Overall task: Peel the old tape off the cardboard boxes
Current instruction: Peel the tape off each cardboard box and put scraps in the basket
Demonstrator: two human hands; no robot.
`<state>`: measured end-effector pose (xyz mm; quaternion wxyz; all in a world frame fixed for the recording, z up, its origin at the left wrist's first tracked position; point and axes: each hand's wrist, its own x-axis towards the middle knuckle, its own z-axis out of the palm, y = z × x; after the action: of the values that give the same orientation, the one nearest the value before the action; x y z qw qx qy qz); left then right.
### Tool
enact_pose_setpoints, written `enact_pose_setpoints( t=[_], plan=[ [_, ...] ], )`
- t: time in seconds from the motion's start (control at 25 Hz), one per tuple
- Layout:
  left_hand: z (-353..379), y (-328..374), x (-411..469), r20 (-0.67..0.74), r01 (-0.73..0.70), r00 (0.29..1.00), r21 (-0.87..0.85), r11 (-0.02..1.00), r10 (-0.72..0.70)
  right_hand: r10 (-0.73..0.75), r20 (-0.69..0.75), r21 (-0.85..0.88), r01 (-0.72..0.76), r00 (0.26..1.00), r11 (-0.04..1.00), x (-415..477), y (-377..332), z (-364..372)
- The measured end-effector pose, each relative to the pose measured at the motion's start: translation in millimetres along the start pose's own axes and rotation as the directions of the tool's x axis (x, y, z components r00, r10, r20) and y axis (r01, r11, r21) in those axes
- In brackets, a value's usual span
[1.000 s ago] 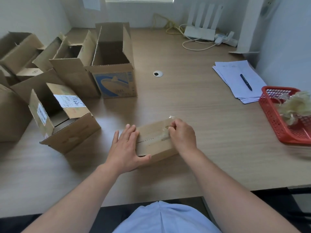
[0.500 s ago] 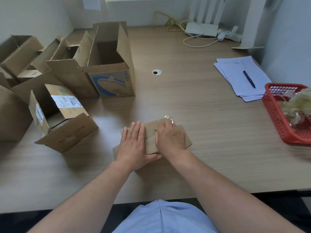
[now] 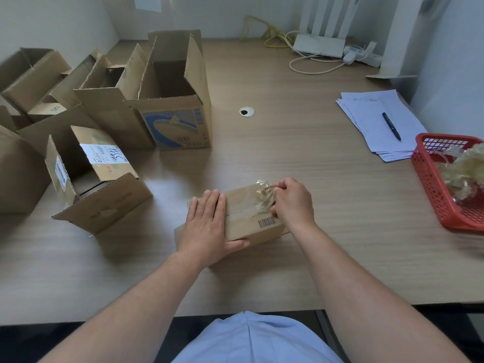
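Clear, crinkled tape (image 3: 262, 197) is bunched between the curled fingers of my right hand (image 3: 293, 203), which pinches the strip at the far right end of the small box (image 3: 251, 226). That box lies shut on the table (image 3: 288, 153) directly in front of me. My left hand (image 3: 207, 224) lies flat on its left half, fingers straight and pressed together, thumb hooked over the near edge, pinning it down. To do this well, I judge the pull should run low and back along the seam toward the left hand, slowly, so the cardboard's face does not tear away with the glue. The pinning hand belongs close to the peel line, and I would regrip nearer the box as the loose end grows. What the small box holds is hidden. To its right, well apart, a red basket (image 3: 440, 195) holds a pale, tangled wad (image 3: 466, 166), which I take to be tape already stripped. Beyond it and to the left, a blue-printed box (image 3: 178, 121) stands upright with its flaps raised; the part of its inside I can see looks empty. Just left of the small box, a labelled box (image 3: 99, 184) lies tipped on its side with flaps open, its inside too dark to read.
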<state>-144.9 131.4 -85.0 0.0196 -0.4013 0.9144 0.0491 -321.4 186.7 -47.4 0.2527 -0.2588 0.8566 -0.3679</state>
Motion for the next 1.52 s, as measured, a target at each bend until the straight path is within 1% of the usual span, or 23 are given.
enact_pose_setpoints(
  t=[0.12, 0.24, 0.36, 0.44, 0.52, 0.6, 0.68, 0.72, 0.76, 0.8, 0.84, 0.88, 0.92, 0.96, 1.0, 1.2, 1.24, 1.28, 1.32, 1.36, 1.4, 1.44, 1.52],
  plan=[
    [0.6, -0.3, -0.1, -0.012, -0.001, 1.0, 0.002, 1.0, 0.001, -0.031, 0.049, -0.203, 0.04, 0.998, 0.978, 3.7, 1.1, -1.4],
    [1.1, -0.7, 0.0, -0.02, -0.002, 1.0, 0.011, 1.0, 0.003, -0.038, 0.0, -0.256, 0.037, 0.999, 0.966, 3.3, 2.2, 2.1],
    [2.1, -1.1, 0.4, -0.021, 0.0, 1.0, 0.027, 1.0, 0.001, -0.186, -0.053, -0.301, 0.162, 0.981, 0.94, -0.8, 8.2, 2.8],
    [2.7, -0.6, 0.5, -0.02, 0.003, 1.0, 0.031, 1.0, -0.003, -0.29, -0.002, -0.353, 0.27, 0.957, 0.896, -0.8, 13.5, 1.7],
    [3.8, -0.5, 0.9, -0.022, 0.007, 1.0, 0.037, 0.999, -0.006, -0.293, 0.063, -0.425, 0.291, 0.954, 0.857, -3.6, 12.4, 2.2],
    [4.0, -0.5, 1.4, -0.019, 0.011, 1.0, 0.034, 0.999, -0.01, -0.331, 0.102, -0.573, 0.327, 0.938, 0.752, -10.0, 12.3, 8.7],
    [4.0, -0.5, 1.2, -0.015, 0.017, 1.0, 0.034, 0.999, -0.016, -0.422, 0.113, -0.629, 0.394, 0.9, 0.671, -14.0, 12.9, 13.2],
    [3.5, -0.6, 1.1, -0.014, 0.015, 1.0, 0.038, 0.999, -0.014, -0.446, 0.107, -0.608, 0.413, 0.889, 0.678, -12.6, 12.9, 12.1],
    [2.9, -0.6, 1.0, -0.012, 0.009, 1.0, 0.039, 0.999, -0.009, -0.446, 0.082, -0.557, 0.412, 0.892, 0.722, -8.9, 14.2, 10.4],
    [2.4, -0.7, 1.2, -0.01, 0.006, 1.0, 0.038, 0.999, -0.005, -0.405, 0.03, -0.463, 0.371, 0.914, 0.805, -3.2, 15.4, 8.0],
    [2.2, -0.9, 1.5, -0.01, 0.005, 1.0, 0.033, 0.999, -0.005, -0.301, -0.024, -0.296, 0.281, 0.953, 0.913, 4.5, 16.6, 3.7],
    [1.8, -0.9, 1.5, -0.01, 0.004, 1.0, 0.027, 1.0, -0.004, -0.147, -0.042, -0.056, 0.144, 0.988, 0.988, 10.6, 18.0, -1.6],
    [1.2, -1.0, 1.2, -0.006, 0.002, 1.0, 0.022, 1.0, -0.002, 0.007, -0.016, 0.169, -0.004, 1.0, 0.986, 14.1, 19.6, -5.7],
    [0.7, -1.2, 0.9, -0.001, -0.001, 1.0, 0.021, 1.0, 0.001, 0.119, 0.037, 0.328, -0.125, 0.992, 0.937, 15.4, 22.1, -7.7],
    [0.2, -1.6, 0.4, 0.004, -0.003, 1.0, 0.022, 1.0, 0.003, 0.171, 0.09, 0.402, -0.193, 0.981, 0.895, 15.9, 24.0, -9.1],
    [-8.1, 7.7, 12.0, 0.08, 0.024, 0.997, -0.024, 0.999, -0.022, 0.187, 0.188, 0.439, -0.253, 0.964, 0.862, 15.6, 23.4, -9.6],
    [-9.5, 12.6, 16.7, 0.096, 0.022, 0.995, -0.027, 0.999, -0.019, 0.168, 0.212, 0.414, -0.244, 0.963, 0.877, 12.9, 23.6, -8.8],
    [-10.2, 17.5, 20.9, 0.107, 0.015, 0.994, -0.024, 1.0, -0.012, 0.127, 0.218, 0.331, -0.196, 0.968, 0.923, 9.2, 25.1, -7.3],
    [-10.1, 21.7, 23.8, 0.113, 0.009, 0.994, -0.019, 1.0, -0.006, 0.065, 0.209, 0.191, -0.106, 0.976, 0.976, 5.0, 27.8, -5.3],
    [-9.4, 24.4, 25.1, 0.11, 0.008, 0.994, -0.015, 1.0, -0.006, -0.01, 0.191, 0.039, 0.002, 0.982, 0.999, 0.9, 31.6, -3.2],
    [-8.3, 25.6, 24.9, 0.1, 0.009, 0.995, -0.012, 1.0, -0.008, -0.071, 0.166, -0.104, 0.089, 0.984, 0.991, -3.0, 34.3, -1.5],
    [-7.2, 25.5, 23.2, 0.086, 0.009, 0.996, -0.01, 1.0, -0.008, -0.106, 0.135, -0.217, 0.134, 0.985, 0.967, -6.2, 34.9, -0.4],
    [-5.2, 23.3, 17.4, 0.057, 0.001, 0.998, -0.011, 1.0, 0.0, -0.175, 0.089, -0.342, 0.195, 0.981, 0.919, -11.1, 32.8, 1.8]
  ],
)
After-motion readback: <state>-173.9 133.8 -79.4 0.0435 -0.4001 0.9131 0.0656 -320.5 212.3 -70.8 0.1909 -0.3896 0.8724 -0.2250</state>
